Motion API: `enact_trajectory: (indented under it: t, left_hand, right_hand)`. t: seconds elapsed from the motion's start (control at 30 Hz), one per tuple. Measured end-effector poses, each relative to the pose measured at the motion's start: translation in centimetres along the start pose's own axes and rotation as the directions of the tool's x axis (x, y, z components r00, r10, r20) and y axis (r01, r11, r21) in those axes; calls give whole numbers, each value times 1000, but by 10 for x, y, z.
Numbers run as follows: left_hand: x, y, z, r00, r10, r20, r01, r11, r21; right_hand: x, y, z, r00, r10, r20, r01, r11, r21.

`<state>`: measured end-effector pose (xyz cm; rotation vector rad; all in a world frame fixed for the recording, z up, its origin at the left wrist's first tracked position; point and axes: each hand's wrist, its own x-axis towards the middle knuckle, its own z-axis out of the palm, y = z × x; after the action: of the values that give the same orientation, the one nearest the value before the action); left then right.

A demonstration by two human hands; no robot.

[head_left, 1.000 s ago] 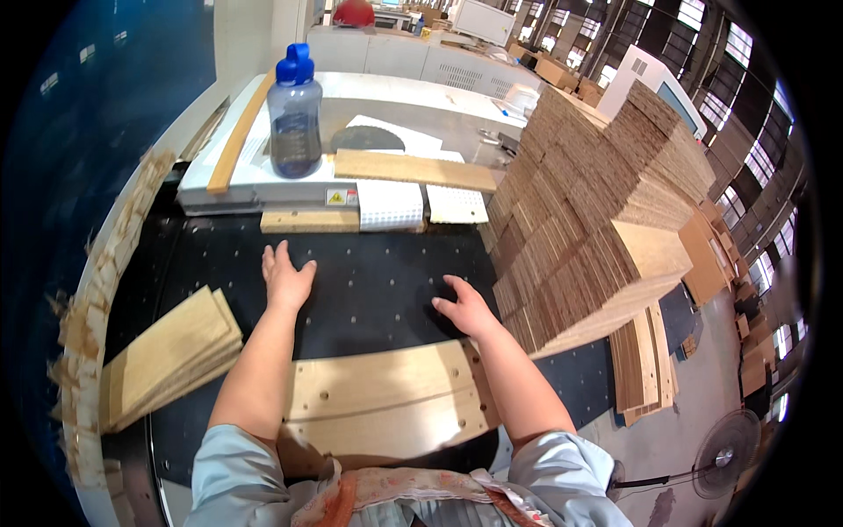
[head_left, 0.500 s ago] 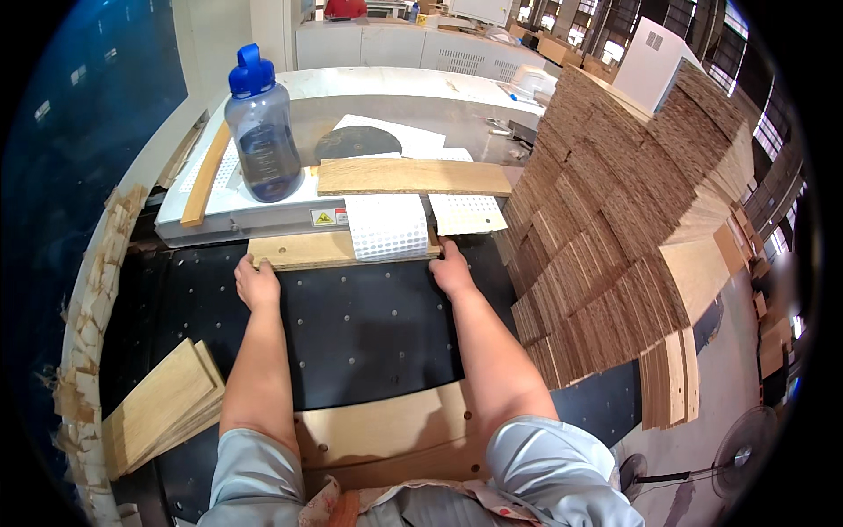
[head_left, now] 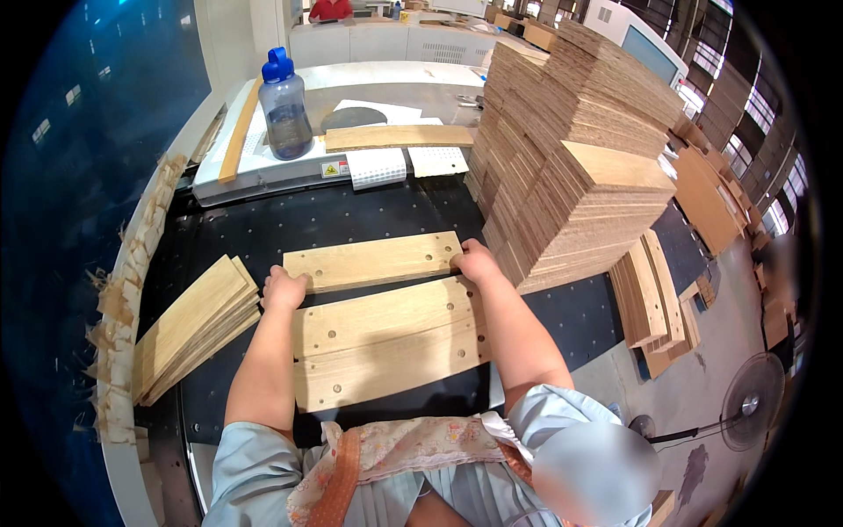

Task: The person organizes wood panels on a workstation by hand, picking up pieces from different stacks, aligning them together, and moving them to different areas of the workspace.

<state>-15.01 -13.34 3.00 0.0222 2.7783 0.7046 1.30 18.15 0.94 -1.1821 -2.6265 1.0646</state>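
Left hand (head_left: pixel 284 288) and right hand (head_left: pixel 475 260) closed on opposite ends of a drilled wooden panel (head_left: pixel 373 260), flat on the black perforated table (head_left: pixel 263 224), just beyond two more panels (head_left: pixel 386 342) (near a tall stack of boards (head_left: pixel 571 158)). Blue-capped bottle (head_left: pixel 284 105) behind.

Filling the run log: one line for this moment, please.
left hand: grips plank left end | right hand: grips right end | plank: flat on black table

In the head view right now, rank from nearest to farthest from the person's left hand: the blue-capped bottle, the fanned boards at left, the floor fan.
1. Fanned boards, just left of the left hand.
2. Blue-capped bottle, beyond it on the machine.
3. Floor fan, far right on the floor.
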Motion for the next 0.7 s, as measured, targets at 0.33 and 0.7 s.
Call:
enact_trajectory:
  t: [0.33, 0.7]
  left_hand:
    - [-89, -34, -34, 754, 654, -58, -628, 745, 226]
    - [-32, -170, -166, 948, 317, 1, -287, 857, 428]
  right_hand:
    - [-52, -17, -14, 995, -33, -96, 6, 961, -276]
    - [-95, -57, 15, 879, -476, 29, 475, 868, -146]
